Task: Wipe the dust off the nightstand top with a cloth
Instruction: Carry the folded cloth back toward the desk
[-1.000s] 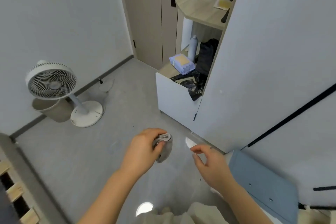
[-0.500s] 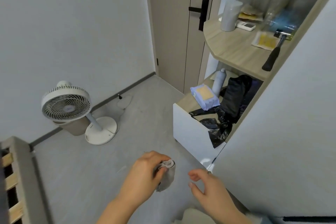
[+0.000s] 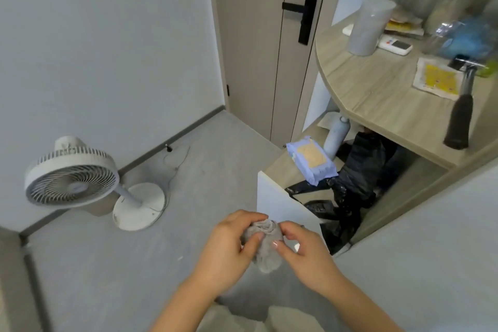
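A crumpled grey cloth point(image 3: 265, 252) hangs between both hands, low in the middle of the head view. My left hand point(image 3: 229, 248) grips its left side with curled fingers and thumb. My right hand point(image 3: 303, 249) pinches its right side between thumb and fingers. No nightstand shows in this view.
A white floor fan point(image 3: 72, 172) stands at the left by the wall. A closed door point(image 3: 266, 35) is straight ahead. At the right, a wooden shelf point(image 3: 377, 94) carries a hammer point(image 3: 462, 105) and a jar; below lie a wipes pack point(image 3: 311, 160) and black bags point(image 3: 353, 186).
My right hand has closed in from the right and taken hold of the cloth that only my left hand held. The view has tilted upward toward the shelf and door.
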